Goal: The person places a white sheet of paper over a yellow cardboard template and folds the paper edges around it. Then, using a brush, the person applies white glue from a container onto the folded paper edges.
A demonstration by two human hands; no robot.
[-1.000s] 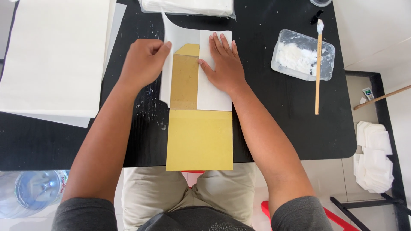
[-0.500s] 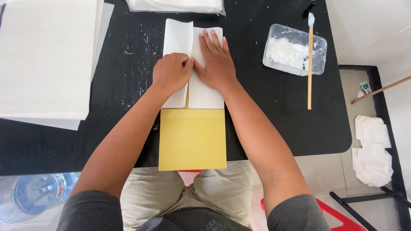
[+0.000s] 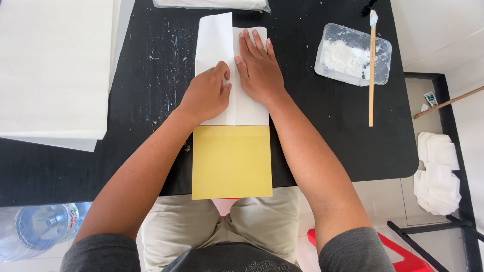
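1. White paper [image 3: 222, 55] is lying folded over the upper part of the yellow card [image 3: 232, 162] on the black worktop [image 3: 322, 136]; two flaps are meeting at a seam down the middle — the left flap is reaching further up than the right.
2. Left hand [image 3: 206, 95] is pressing on the left flap beside the seam, fingers curled, grasping nothing; right hand [image 3: 258, 70] is lying flat on the right flap, fingers spread, grip released.
3. Judging progress: both flaps are sitting folded in, so wrapping of the top part looks done; the lower half of the card is showing bare, overhanging the worktop edge toward the lap — that part looks left.
4. Clear plastic tray [image 3: 354, 54] is sitting to the right, well apart from the hands, holding a white paste; a wooden stick [image 3: 372, 70] with white on its tip is lying across it.
5. Stack of white sheets [image 3: 53, 65] is lying at left; a water bottle [image 3: 43, 227] is standing on the floor below.
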